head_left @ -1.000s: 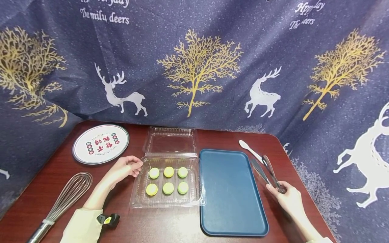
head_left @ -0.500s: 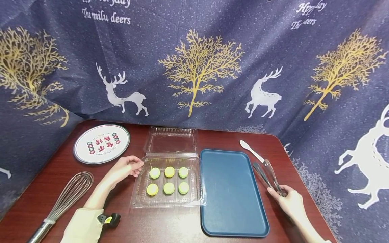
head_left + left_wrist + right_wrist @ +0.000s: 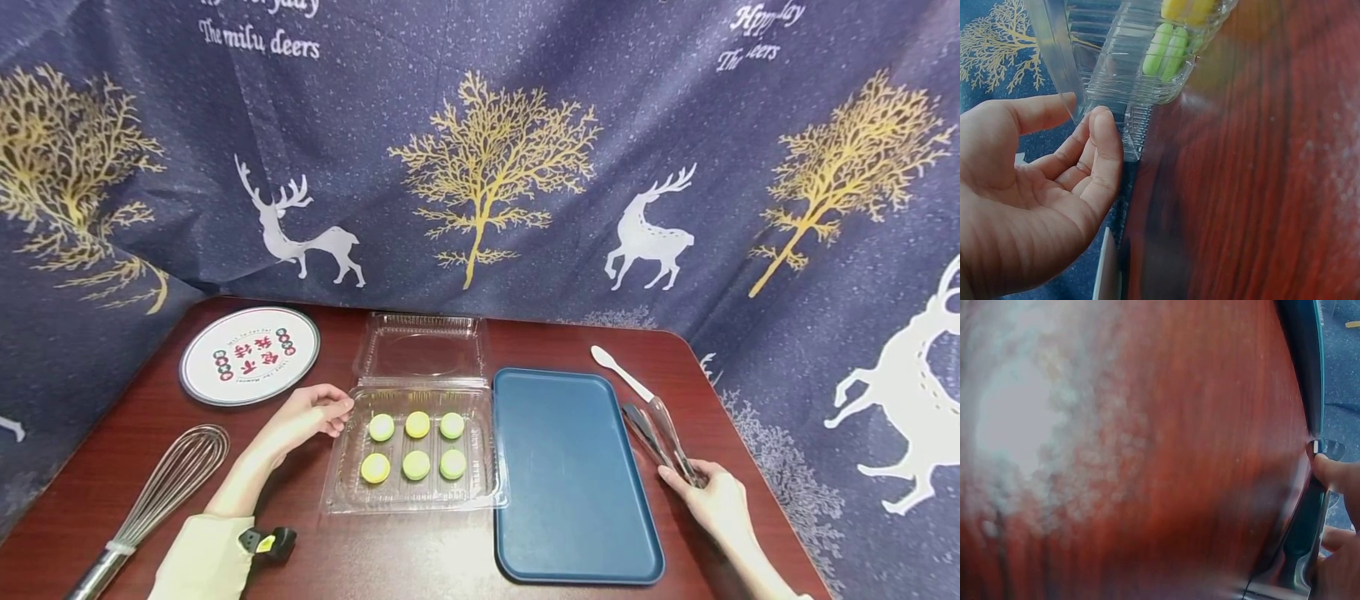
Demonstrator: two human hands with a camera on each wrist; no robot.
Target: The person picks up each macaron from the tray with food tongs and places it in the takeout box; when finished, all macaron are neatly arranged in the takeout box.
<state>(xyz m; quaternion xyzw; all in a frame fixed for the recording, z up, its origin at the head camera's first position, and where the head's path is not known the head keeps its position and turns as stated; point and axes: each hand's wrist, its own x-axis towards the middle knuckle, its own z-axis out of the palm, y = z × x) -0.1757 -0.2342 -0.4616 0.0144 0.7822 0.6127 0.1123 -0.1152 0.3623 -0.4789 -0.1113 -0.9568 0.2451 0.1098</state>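
Observation:
In the head view, my left hand (image 3: 311, 415) pinches the left edge of a clear plastic container (image 3: 480, 492) whose lid (image 3: 422, 350) lies folded back behind it. The left wrist view shows the thumb and fingertips at the rim of that container (image 3: 1116, 69). Several yellow and green macarons (image 3: 417, 425) sit inside in two rows. To the right of a blue tray (image 3: 573, 483), my right hand (image 3: 716, 500) holds metal tongs (image 3: 678, 442), arms spread and tips pointing away from me. The right wrist view has part of the tongs (image 3: 1300, 534) under the thumb.
A white spoon-ended utensil (image 3: 618, 371) lies past the tongs' tips, partly overlapped by them. At the left are an oval plate (image 3: 251, 354) with red lettering and a whisk (image 3: 168, 483). A patterned blue cloth (image 3: 525, 250) hangs behind the table's back edge.
The tips of the tongs have come slightly nearer and to the right, while the right hand has barely shifted. My left hand, the container and the macarons stay where they were.

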